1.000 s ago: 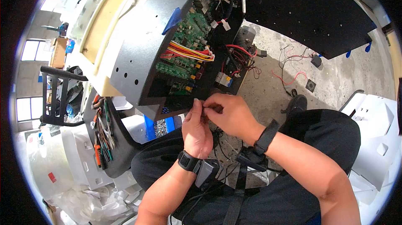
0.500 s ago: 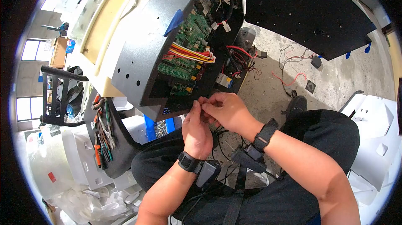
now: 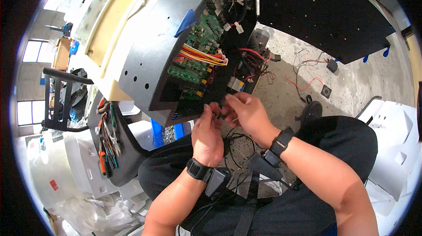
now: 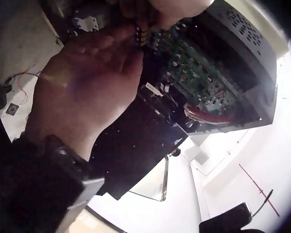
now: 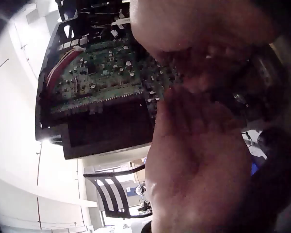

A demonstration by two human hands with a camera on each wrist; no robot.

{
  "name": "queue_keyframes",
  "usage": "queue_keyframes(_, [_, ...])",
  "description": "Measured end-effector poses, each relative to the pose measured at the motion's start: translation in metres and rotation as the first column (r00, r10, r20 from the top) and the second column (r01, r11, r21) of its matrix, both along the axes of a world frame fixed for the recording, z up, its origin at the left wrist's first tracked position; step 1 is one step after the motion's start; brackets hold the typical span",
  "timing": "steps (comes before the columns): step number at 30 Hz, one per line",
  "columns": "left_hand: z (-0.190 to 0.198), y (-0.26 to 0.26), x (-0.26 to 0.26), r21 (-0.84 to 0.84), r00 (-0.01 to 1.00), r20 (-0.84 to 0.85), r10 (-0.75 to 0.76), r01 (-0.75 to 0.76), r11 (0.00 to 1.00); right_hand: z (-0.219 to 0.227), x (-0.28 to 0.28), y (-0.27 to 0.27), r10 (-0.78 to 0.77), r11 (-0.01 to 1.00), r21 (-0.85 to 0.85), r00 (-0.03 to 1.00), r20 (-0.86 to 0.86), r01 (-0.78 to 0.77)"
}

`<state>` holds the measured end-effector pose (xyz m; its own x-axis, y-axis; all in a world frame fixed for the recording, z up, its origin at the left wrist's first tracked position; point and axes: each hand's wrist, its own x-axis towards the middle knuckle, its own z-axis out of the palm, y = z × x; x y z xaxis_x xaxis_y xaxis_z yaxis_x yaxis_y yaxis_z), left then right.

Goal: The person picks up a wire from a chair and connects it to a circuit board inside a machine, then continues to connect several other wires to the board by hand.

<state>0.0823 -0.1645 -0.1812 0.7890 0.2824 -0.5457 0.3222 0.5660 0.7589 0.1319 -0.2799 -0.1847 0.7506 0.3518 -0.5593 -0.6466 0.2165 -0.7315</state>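
Low in front of the machine housing, both hands meet at a small dark piece. In the left wrist view this piece looks ridged, black and yellow; its kind cannot be told. My left hand comes up with its palm turned inward, and its thumb and fingertips pinch the piece. From the other side my right hand reaches in, its thumb and curled fingers gripping at the same piece. Fingers hide most of it. Just above, the open housing shows a green circuit board and a bundle of red, yellow and white wires.
A black panel stands open at the upper right. Pliers and other hand tools lie on a black chair seat. Behind it is a blue bin of small parts. Loose wires and a small fan lie on the floor.
My right hand has drawn slightly right, its fingers spreading a little from the left fingertips. The left hand stays nearly in place.
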Motion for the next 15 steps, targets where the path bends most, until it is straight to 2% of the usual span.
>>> queue_keyframes(1, [0.004,-0.002,0.0,-0.005,1.0,0.025,-0.006,0.006,1.0,0.002,0.001,0.0,-0.001,1.0,0.0,1.0,-0.001,0.001])
queue_keyframes(3, [0.005,-0.002,0.0,-0.01,0.999,0.051,-0.011,0.011,1.0,0.005,0.002,0.002,0.165,0.986,0.026,0.985,-0.043,-0.164])
queue_keyframes(7, [0.003,-0.001,0.001,0.018,0.999,0.022,-0.029,0.028,0.999,0.005,0.0,0.004,0.164,0.986,0.036,0.986,-0.03,-0.163])
queue_keyframes(10, [-0.001,0.0,-0.001,0.029,0.999,0.032,-0.022,0.021,0.999,-0.003,-0.002,0.007,0.103,0.991,0.08,0.995,0.007,-0.103])
queue_keyframes(12, [-0.002,0.001,-0.001,0.024,0.998,0.062,-0.031,0.03,0.999,-0.014,-0.003,0.011,0.039,0.999,0.017,0.981,0.19,-0.043])
queue_keyframes(13, [-0.001,-0.001,0.0,0.035,0.999,0.035,0.0,-0.001,0.999,-0.017,-0.003,0.013,0.039,0.999,0.018,0.981,0.189,-0.043])
queue_keyframes(15, [0.0,-0.001,0.0,0.046,0.999,0.008,0.031,-0.031,0.998,-0.02,-0.002,0.017,-0.016,0.982,-0.168,0.929,0.369,0.084])
